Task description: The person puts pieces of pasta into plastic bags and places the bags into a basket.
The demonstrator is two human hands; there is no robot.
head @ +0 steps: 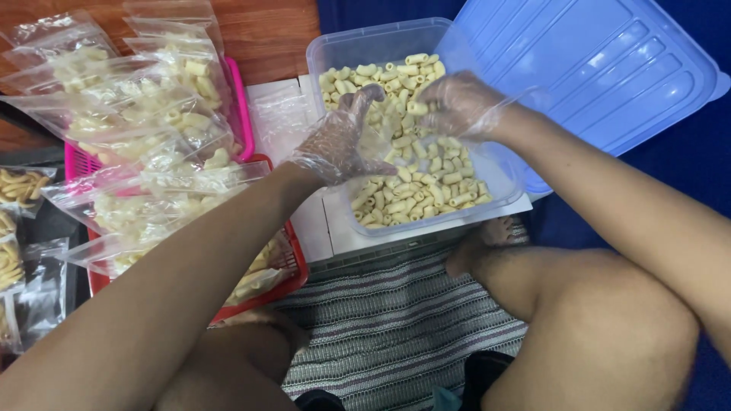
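Note:
A clear plastic tub (506,179) holds many pale yellow tube-shaped snacks (426,190). Both my hands wear thin clear gloves and hover over the tub. My left hand (343,141) pinches what looks like a small clear bag (383,143) at its mouth. To its right, my right hand (459,103) is bunched, with a snack piece (417,108) at its fingertips just above the bag. The bag is hard to make out against the snacks.
The tub's blue lid (601,68) leans behind it at the right. Filled clear bags (152,114) pile up in a pink basket (242,114) and a red basket (293,262) at the left. Empty bags (278,114) lie beside the tub. My knees frame a striped mat (396,327).

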